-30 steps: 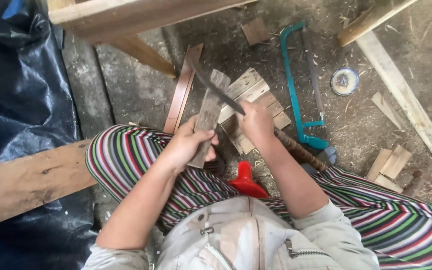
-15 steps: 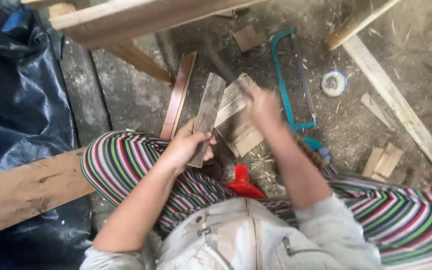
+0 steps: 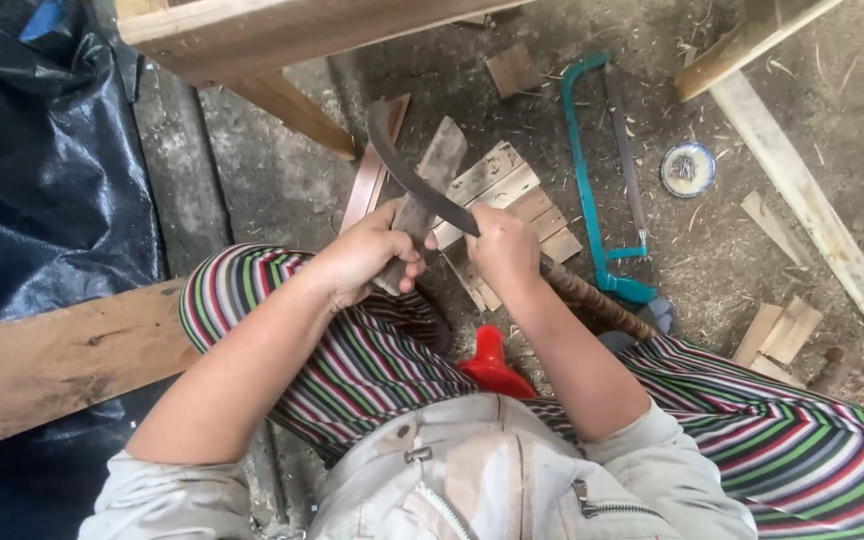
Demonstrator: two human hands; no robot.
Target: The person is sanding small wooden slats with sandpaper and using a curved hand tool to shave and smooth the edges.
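The left hand (image 3: 367,255) grips a slat (image 3: 422,205) upright over the knees; the right hand (image 3: 504,250) is closed on a curved knife (image 3: 407,170), blade against the wood. The slat looks light, stiff, probably splintery, best held low, clear of the edge

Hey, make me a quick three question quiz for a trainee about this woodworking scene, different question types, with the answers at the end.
1. True or false: the left hand grips the wooden slat.
2. Which tool does the right hand hold? A) the teal bow saw B) the curved dark blade C) a hammer
3. Fill in: the small round tin lies on the ground to the ____ of the bow saw in the head view.

Key: 1 true; 2 B; 3 right.
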